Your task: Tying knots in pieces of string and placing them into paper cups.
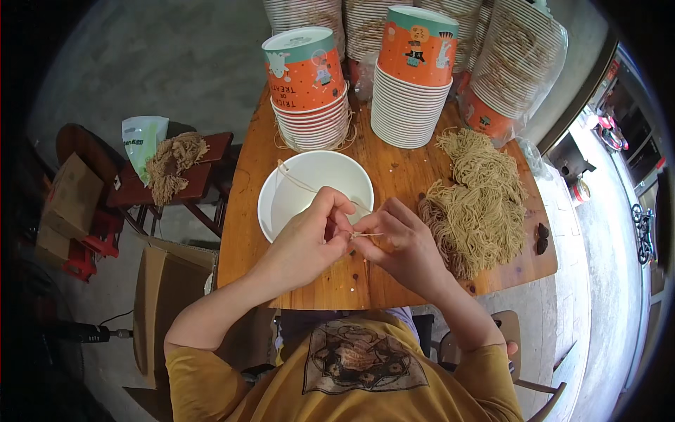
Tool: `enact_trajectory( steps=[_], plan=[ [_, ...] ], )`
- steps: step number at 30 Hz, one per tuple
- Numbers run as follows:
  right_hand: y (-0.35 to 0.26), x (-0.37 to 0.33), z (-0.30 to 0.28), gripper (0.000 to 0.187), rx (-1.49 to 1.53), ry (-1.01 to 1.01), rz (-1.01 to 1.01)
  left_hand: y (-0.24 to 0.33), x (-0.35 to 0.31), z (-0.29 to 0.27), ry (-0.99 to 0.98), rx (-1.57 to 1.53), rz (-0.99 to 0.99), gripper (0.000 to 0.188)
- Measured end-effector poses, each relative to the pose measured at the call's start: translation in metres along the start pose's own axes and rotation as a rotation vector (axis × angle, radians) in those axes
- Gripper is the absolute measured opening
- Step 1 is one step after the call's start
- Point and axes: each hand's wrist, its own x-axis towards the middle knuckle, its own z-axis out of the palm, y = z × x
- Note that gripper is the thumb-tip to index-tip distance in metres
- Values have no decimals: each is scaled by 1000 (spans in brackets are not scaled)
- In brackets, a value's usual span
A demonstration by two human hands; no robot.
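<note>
One thin, beige, gently curved cord [299, 183] is pinched by left hand [315, 226] and right hand [403, 240].

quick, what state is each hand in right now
Left hand: closed, fingertips pinching thin cord.
Right hand: closed, fingertips pinching thin cord too.

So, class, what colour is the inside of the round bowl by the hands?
White inside the bowl, best seen in the head view.
</note>
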Motion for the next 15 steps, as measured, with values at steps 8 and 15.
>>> enact_trajectory(
  steps=[8,15],
  plan=[
    [-5,-1,5,15,213,-47,218,1,-5,3,61,212,140,32],
    [-10,1,7,12,256,-55,224,1,-6,0,78,257,190,38]
  ],
)
